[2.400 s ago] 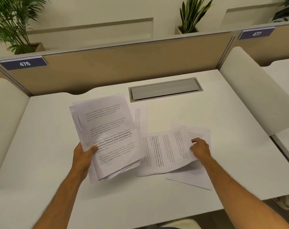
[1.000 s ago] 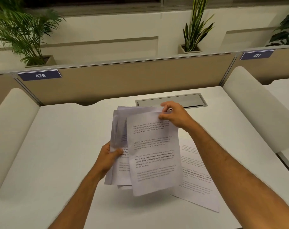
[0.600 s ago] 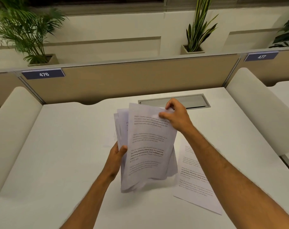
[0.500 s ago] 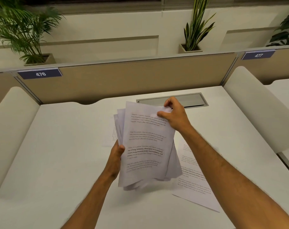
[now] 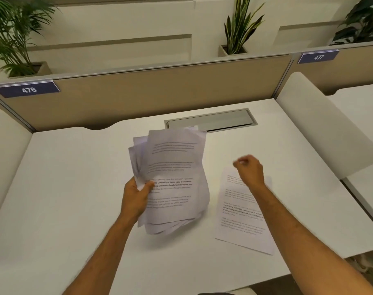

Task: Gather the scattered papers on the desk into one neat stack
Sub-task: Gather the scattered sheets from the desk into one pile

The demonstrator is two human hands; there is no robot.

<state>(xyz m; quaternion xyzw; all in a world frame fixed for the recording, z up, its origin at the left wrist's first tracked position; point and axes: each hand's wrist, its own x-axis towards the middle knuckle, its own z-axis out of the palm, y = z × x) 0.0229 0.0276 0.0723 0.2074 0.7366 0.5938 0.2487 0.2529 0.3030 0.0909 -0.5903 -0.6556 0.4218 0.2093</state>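
Observation:
A loose bundle of printed papers point(image 5: 172, 179) is lifted off the white desk point(image 5: 64, 188), its sheets fanned and uneven. My left hand point(image 5: 136, 196) grips the bundle at its left edge, thumb on top. One single printed sheet point(image 5: 243, 213) lies flat on the desk to the right of the bundle. My right hand point(image 5: 249, 170) hovers over that sheet's far end, blurred, fingers curled and holding nothing.
A grey cable hatch point(image 5: 211, 120) is set into the desk behind the bundle. A tan partition point(image 5: 149, 90) with label 476 closes the back. White side dividers point(image 5: 322, 124) stand at left and right. Potted plants sit beyond the partition.
My right hand has let go of the bundle's top edge and moved right and down, over the lone sheet. The added sheet now rests in the bundle in my left hand.

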